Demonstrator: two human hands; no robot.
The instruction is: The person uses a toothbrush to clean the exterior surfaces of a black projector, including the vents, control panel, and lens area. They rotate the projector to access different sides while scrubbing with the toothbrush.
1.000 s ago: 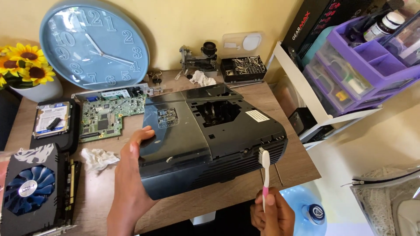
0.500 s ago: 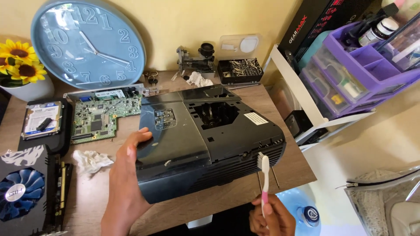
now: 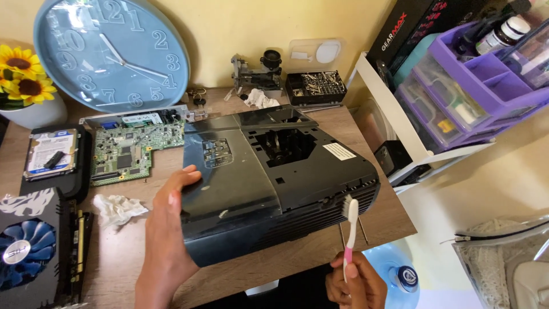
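Blue round wall clock [image 3: 111,54]: propped against the yellow wall, 11 o'clock of the wooden table [image 3: 108,257].
Sunflowers [image 3: 22,71] in a white pot: 10 o'clock, far left edge.
Green circuit board [image 3: 128,151]: flat on the table, just below the clock.
Hard drive [image 3: 50,153]: lying on a black pad, left of the board.
Graphics card with blue fan [image 3: 26,252]: 8 o'clock corner.
Crumpled white tissue [image 3: 117,209]: just right of the card.
Black tray of screwdriver bits [image 3: 315,86]: 12 o'clock, against the wall.
Purple drawer organiser [image 3: 474,91]: 2 o'clock, on a white shelf.
Blue-capped water jug [image 3: 400,277]: 5 o'clock, on the floor.
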